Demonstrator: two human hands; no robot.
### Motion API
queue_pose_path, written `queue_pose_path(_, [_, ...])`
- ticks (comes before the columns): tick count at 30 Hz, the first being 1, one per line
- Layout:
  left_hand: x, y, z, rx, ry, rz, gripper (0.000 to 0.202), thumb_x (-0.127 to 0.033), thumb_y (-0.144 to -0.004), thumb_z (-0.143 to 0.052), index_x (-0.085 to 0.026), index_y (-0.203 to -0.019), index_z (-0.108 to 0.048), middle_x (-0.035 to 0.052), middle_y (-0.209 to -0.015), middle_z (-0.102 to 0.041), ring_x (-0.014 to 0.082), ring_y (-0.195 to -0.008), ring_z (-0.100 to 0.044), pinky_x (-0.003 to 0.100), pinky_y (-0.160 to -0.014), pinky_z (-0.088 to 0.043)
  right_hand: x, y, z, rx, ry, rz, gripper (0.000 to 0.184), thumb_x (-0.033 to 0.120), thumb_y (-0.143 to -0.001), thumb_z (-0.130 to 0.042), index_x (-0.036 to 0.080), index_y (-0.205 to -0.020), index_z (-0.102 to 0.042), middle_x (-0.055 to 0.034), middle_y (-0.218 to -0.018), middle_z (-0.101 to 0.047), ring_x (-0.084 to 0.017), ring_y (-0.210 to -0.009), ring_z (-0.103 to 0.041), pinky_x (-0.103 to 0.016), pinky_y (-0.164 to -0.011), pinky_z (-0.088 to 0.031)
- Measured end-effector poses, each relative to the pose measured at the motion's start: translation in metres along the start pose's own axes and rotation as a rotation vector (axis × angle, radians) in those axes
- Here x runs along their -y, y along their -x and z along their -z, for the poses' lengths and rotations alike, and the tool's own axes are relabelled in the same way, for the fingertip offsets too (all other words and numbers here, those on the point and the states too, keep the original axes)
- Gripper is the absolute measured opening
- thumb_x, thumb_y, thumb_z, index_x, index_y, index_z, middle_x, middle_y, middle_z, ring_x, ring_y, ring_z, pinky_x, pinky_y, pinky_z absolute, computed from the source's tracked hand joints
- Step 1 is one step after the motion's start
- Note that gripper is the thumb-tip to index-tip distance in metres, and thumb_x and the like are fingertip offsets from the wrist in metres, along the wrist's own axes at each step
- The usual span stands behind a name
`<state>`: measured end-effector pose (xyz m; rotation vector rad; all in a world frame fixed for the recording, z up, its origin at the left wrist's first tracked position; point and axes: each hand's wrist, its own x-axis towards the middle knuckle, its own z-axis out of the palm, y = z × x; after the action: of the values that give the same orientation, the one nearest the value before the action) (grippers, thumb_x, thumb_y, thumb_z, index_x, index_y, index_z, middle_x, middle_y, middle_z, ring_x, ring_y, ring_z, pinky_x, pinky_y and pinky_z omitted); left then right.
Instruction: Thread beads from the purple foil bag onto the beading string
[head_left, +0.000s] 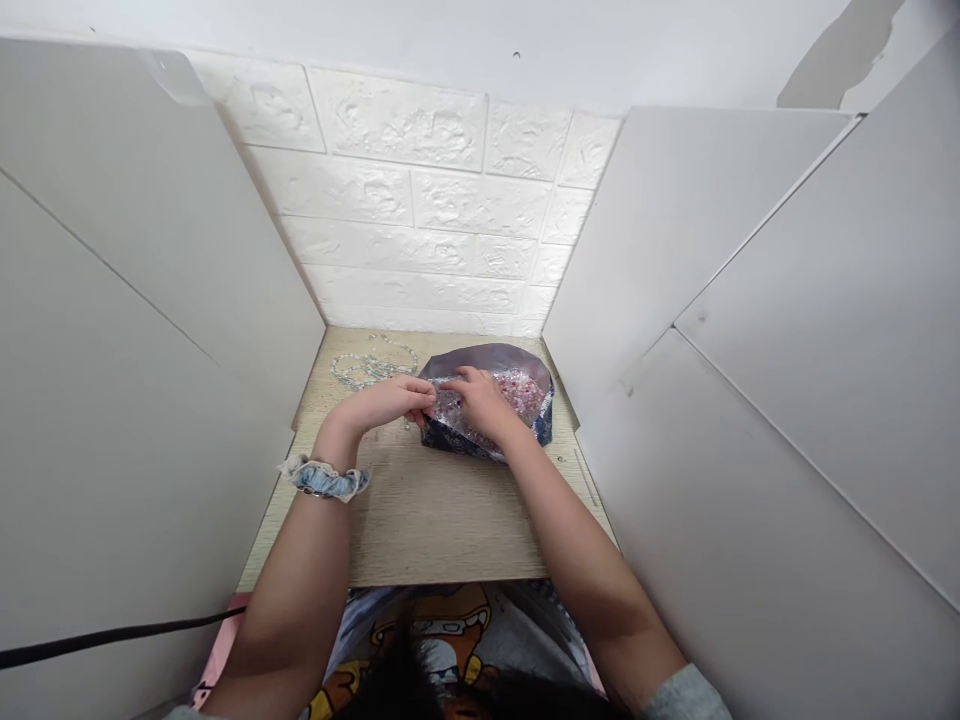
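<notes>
A dark pouch-like container (pixel 487 354) with a wide top stands toward the back of the wooden table, with small pink, red and clear beads (pixel 521 392) inside. My left hand (pixel 394 398) is at its left rim, thumb and fingers pinched together. A thin string of pale green and white beads (pixel 364 370) lies in loops behind that hand, and a short bit shows below the fingers. Over the container's opening is my right hand (pixel 484 402), its fingers stretched left above the beads, apart from each other. Its fingertips show no clear object.
The narrow wooden tabletop (pixel 450 520) runs between a tall white panel on the left (pixel 172 250) and one on the right (pixel 720 400). A white brick-patterned wall (pixel 442 200) closes the back. A black cable (pixel 120 637) crosses at lower left.
</notes>
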<state>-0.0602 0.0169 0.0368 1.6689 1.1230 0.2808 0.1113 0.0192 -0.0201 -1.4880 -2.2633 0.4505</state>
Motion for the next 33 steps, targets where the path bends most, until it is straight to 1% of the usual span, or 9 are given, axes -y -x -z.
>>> queue_pose_path(2, [0.001, -0.001, 0.0, 0.008, 0.001, -0.002, 0.022, -0.037, -0.064, -0.052, -0.015, -0.063, -0.05, 0.0002, -0.067, -0.053, 0.0125, -0.063, -0.052, 0.025, -0.064, -0.041, 0.004, 0.002, -0.004, 0.053, 0.1, 0.03, 0.043, 0.008, -0.078, -0.038, 0.028, -0.112, -0.055, -0.0054, -0.134, -0.032, -0.023, -0.121, -0.028, -0.041, -0.097, -0.027])
queue_pose_path(4, [0.001, -0.002, 0.0, 0.012, 0.004, -0.002, 0.023, -0.037, -0.064, -0.052, -0.015, -0.063, -0.05, 0.0003, -0.068, -0.054, 0.0125, -0.063, -0.052, 0.025, -0.063, -0.041, 0.007, 0.004, -0.005, 0.095, 0.161, 0.015, 0.041, 0.012, -0.081, -0.037, 0.031, -0.113, -0.054, -0.0049, -0.137, -0.028, -0.026, -0.123, -0.024, -0.047, -0.097, -0.023])
queue_pose_path(8, [-0.001, 0.0, -0.001, 0.004, 0.007, 0.015, 0.021, -0.036, -0.064, -0.051, -0.015, -0.063, -0.05, 0.0001, -0.067, -0.054, 0.0123, -0.063, -0.052, 0.024, -0.063, -0.04, 0.008, 0.005, -0.004, 0.053, 0.276, -0.054, 0.039, 0.009, -0.08, -0.035, 0.022, -0.111, -0.055, -0.0108, -0.138, -0.025, -0.028, -0.124, -0.023, -0.053, -0.098, -0.017])
queue_pose_path(10, [-0.003, 0.001, -0.001, 0.006, 0.011, 0.027, 0.02, -0.035, -0.062, -0.051, -0.015, -0.061, -0.05, -0.0004, -0.065, -0.053, 0.012, -0.062, -0.052, 0.024, -0.063, -0.04, 0.008, 0.005, -0.003, 0.049, 0.274, -0.055, 0.042, 0.007, -0.079, -0.036, 0.023, -0.114, -0.053, -0.0108, -0.139, -0.024, -0.028, -0.125, -0.022, -0.053, -0.098, -0.016])
queue_pose_path(12, [-0.005, 0.002, -0.001, 0.005, 0.012, 0.035, 0.02, -0.035, -0.062, -0.051, -0.015, -0.06, -0.049, -0.0006, -0.064, -0.053, 0.0119, -0.062, -0.052, 0.024, -0.063, -0.04, 0.008, 0.005, -0.003, 0.086, 0.239, -0.012, 0.045, 0.008, -0.079, -0.037, 0.029, -0.117, -0.05, -0.0075, -0.14, -0.023, -0.027, -0.126, -0.021, -0.052, -0.099, -0.017])
queue_pose_path(15, [-0.004, 0.002, -0.001, 0.012, 0.017, 0.036, 0.02, -0.035, -0.062, -0.051, -0.015, -0.062, -0.05, 0.0, -0.066, -0.054, 0.0122, -0.063, -0.052, 0.024, -0.064, -0.04, 0.011, 0.005, -0.007, 0.139, 0.212, 0.039, 0.042, 0.013, -0.081, -0.038, 0.033, -0.116, -0.05, -0.0043, -0.14, -0.023, -0.028, -0.126, -0.02, -0.052, -0.099, -0.017])
queue_pose_path(22, [-0.001, 0.0, 0.0, 0.013, 0.043, 0.035, 0.019, -0.033, -0.062, -0.051, -0.015, -0.063, -0.052, 0.001, -0.069, -0.058, 0.0124, -0.065, -0.052, 0.025, -0.065, -0.041, 0.014, 0.005, -0.009, 0.127, 0.267, 0.049, 0.04, 0.013, -0.081, -0.038, 0.03, -0.115, -0.052, -0.0058, -0.139, -0.025, -0.028, -0.125, -0.022, -0.051, -0.098, -0.021])
queue_pose_path(29, [-0.005, 0.002, -0.001, 0.008, 0.026, 0.043, 0.019, -0.033, -0.064, -0.05, -0.014, -0.064, -0.053, 0.0017, -0.072, -0.058, 0.0117, -0.066, -0.052, 0.023, -0.065, -0.041, 0.015, 0.006, -0.01, 0.084, 0.282, 0.13, 0.038, 0.015, -0.083, -0.036, 0.029, -0.115, -0.052, -0.0076, -0.137, -0.029, -0.027, -0.123, -0.025, -0.049, -0.096, -0.026])
queue_pose_path(33, [-0.005, 0.002, -0.002, 0.008, 0.018, 0.045, 0.02, -0.034, -0.064, -0.05, -0.015, -0.065, -0.053, 0.0014, -0.072, -0.058, 0.0121, -0.066, -0.052, 0.023, -0.066, -0.041, 0.015, 0.006, -0.011, 0.075, 0.303, 0.135, 0.034, 0.018, -0.084, -0.037, 0.027, -0.112, -0.054, -0.008, -0.136, -0.03, -0.028, -0.123, -0.026, -0.048, -0.095, -0.027])
